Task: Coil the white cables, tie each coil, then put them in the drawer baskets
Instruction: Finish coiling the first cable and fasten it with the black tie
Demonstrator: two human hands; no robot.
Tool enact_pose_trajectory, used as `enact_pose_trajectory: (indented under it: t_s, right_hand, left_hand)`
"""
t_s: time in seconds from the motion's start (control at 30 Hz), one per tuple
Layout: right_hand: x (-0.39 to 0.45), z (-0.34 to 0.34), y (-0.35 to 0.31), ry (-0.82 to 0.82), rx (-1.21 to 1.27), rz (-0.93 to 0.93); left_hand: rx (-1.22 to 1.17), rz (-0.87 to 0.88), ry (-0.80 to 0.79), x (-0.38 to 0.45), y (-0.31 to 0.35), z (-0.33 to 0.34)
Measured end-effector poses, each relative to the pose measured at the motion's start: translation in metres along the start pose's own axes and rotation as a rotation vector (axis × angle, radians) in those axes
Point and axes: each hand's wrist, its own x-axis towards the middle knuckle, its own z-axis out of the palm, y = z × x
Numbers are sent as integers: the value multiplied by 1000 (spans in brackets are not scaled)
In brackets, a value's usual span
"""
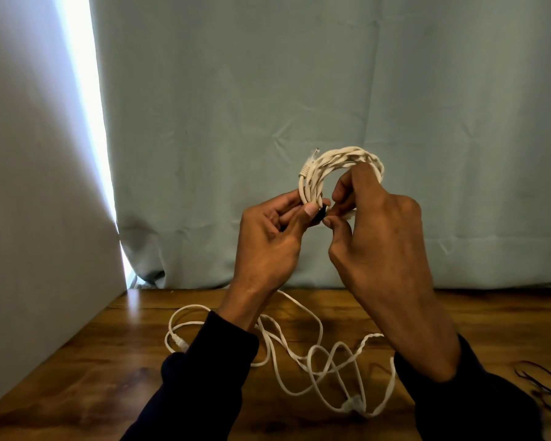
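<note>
Head view. Both hands are raised above the wooden table (395, 308), in front of a pale green curtain (268, 90).

Coiled white cable (337, 160): held upright in the air between the two hands, wound into a ring of several turns, with one connector end (310, 159) projecting at the upper left of the ring.

Left hand (268, 237): fingers curled round the lower left of the coil, thumb pressed against the strands — a firm grip on the bundle.

Right hand (376, 224): fingers curled, thumb and fingertips pinching at a small black tie (319, 216) that sits on the coil where the two hands meet. Whether the tie is closed round the strands cannot be told.

Loose white cable (315, 351): lying on the table below the hands in open, tangled loops — one plug end near the left sleeve (204, 377), another near the front edge beside the right sleeve (477, 405).

Thin dark ties (541, 380): lying on the table at the far right, blurred.

A white panel (29, 186) stands along the left side of the table.
</note>
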Motion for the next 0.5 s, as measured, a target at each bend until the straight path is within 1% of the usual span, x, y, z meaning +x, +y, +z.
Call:
enact_pose_trajectory:
  t_s: [0.13, 0.23, 0.33, 0.5]
  right_hand:
    - [-2, 4, 2, 60, 23, -50]
    - [3, 7, 12, 109, 147, -100]
    - [8, 10, 20, 144, 220, -180]
    - [12, 18, 27, 197, 254, -281]
  left_hand:
    - [-23, -41, 44, -1, 1, 1]
    - [-76, -90, 82, -1, 3, -1]
    - [-83, -120, 75, 2, 6, -6]
    - [-79, -152, 63, 6, 10, -13]
